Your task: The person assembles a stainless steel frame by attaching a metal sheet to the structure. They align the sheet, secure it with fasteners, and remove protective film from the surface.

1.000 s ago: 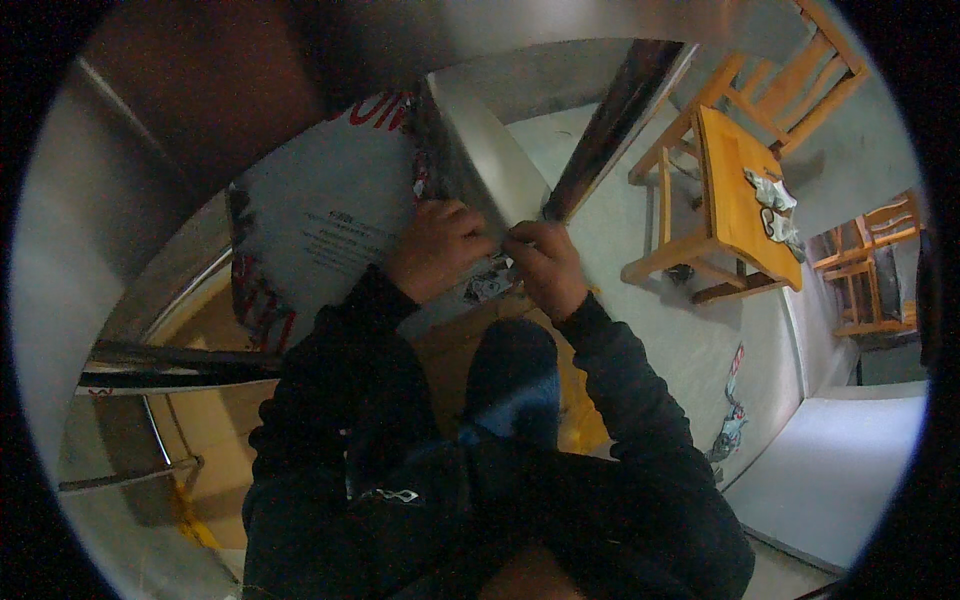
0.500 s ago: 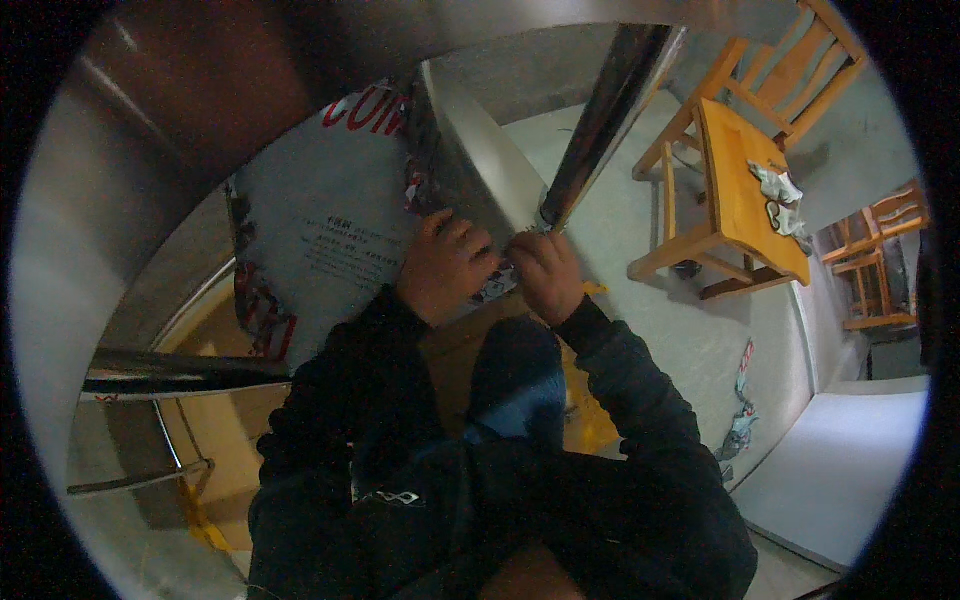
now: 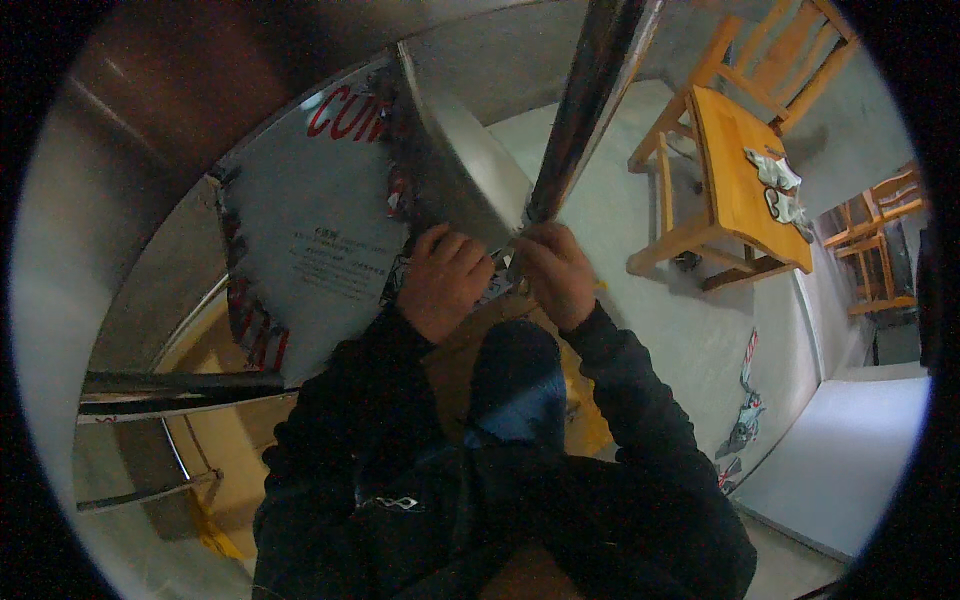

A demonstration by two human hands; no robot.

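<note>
A steel panel [image 3: 465, 165] stands on edge in front of me. A white protective film [image 3: 310, 240] with red lettering covers its left face, torn along the edges. My left hand [image 3: 445, 282] is curled over the panel's lower corner, fingers closed on the torn film edge. Close beside it, my right hand [image 3: 555, 268] pinches the bottom end of a shiny steel strip [image 3: 592, 95] that rises toward the top of the picture. Both sleeves are black. My knee in blue cloth [image 3: 515, 385] is just below the hands.
A wooden table [image 3: 740, 175] with crumpled film on it stands at the right, with wooden chairs [image 3: 790, 45] behind it and another chair [image 3: 880, 245] further right. Steel rails [image 3: 180, 385] lie at the left. Film scraps [image 3: 745, 430] lie on the grey floor.
Both hands stay together at the panel's lower corner and have shifted slightly downward. The picture has shifted a little, showing more of the film-covered face.
</note>
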